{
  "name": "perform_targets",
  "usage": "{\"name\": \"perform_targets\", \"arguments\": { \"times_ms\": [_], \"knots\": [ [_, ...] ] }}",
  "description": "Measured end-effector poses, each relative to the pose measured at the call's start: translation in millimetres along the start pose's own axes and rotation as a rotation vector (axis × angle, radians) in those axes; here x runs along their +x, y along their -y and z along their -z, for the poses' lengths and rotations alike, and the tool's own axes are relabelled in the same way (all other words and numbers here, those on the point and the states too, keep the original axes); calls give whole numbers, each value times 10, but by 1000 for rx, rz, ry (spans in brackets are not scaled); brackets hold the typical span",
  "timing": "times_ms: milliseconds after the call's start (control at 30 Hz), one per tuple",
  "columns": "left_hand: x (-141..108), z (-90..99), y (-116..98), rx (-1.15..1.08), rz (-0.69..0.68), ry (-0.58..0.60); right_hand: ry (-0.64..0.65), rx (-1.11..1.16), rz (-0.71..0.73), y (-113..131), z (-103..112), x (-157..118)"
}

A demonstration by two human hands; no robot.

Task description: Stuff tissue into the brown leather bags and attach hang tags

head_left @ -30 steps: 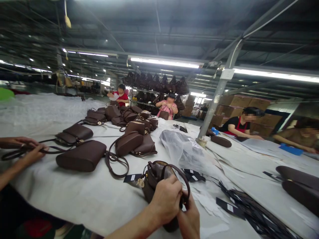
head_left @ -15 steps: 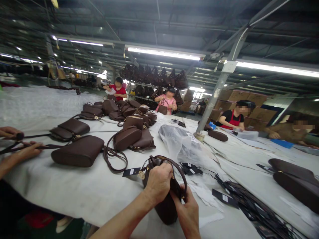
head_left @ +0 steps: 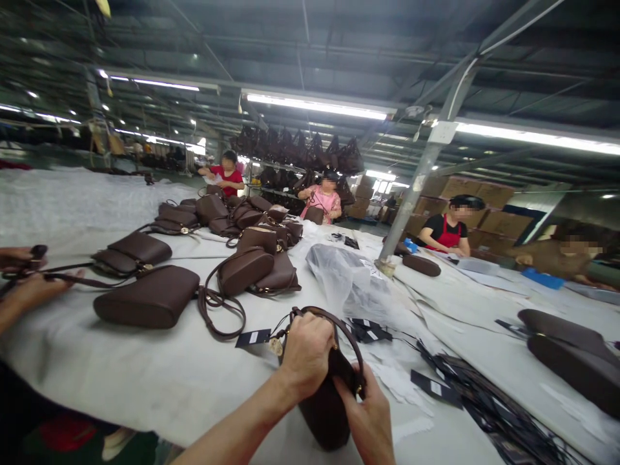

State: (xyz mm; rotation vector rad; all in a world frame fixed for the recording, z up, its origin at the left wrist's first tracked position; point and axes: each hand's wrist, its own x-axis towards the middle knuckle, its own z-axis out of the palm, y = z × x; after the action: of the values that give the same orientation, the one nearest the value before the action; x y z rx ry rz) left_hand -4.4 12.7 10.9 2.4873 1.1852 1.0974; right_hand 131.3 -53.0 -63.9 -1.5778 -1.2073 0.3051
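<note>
A dark brown handbag (head_left: 323, 416) stands tilted on the table right in front of me. My left hand (head_left: 309, 354) is closed at the bag's top edge, knuckles up, with its fingertips hidden behind the hand. On the bag's right side my right hand (head_left: 369, 408) grips the body, thumb on the near face, close to the lower end of the curved handle (head_left: 352, 337). A round gold charm (head_left: 276, 347) and a black hang tag (head_left: 253, 338) hang out on the bag's left.
Several brown bags (head_left: 246, 270) lie beyond. A clear plastic bag (head_left: 343, 271) sits ahead, near a metal post (head_left: 411, 200). Black tags (head_left: 484, 394) pile up at right. A co-worker's hands (head_left: 33, 284) hold straps at left; other people work across the table.
My left hand covers more of the bag's opening, where the lining showed before. The bag's lower end has shifted slightly towards me. The co-worker's hands at left have moved a little.
</note>
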Motion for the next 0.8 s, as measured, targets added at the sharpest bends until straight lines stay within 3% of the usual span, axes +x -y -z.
{"name": "perform_targets", "arguments": {
  "times_ms": [133,267,567,700,800],
  "knots": [
    [-5,-62,12,-42,57,-100,-14,-29,-22,27,37,-24],
    [-13,-75,71,-80,85,-124,52,-37,-33,-61,160,-74],
    [-39,-9,143,-180,103,-184,76,-37,-81,-245,688,-138],
    [-86,-12,118,-340,117,-141,124,-128,-45,-306,1011,-30],
    [-116,-62,96,-503,130,-38,217,-101,-69,-409,1154,116]
  ]
}}
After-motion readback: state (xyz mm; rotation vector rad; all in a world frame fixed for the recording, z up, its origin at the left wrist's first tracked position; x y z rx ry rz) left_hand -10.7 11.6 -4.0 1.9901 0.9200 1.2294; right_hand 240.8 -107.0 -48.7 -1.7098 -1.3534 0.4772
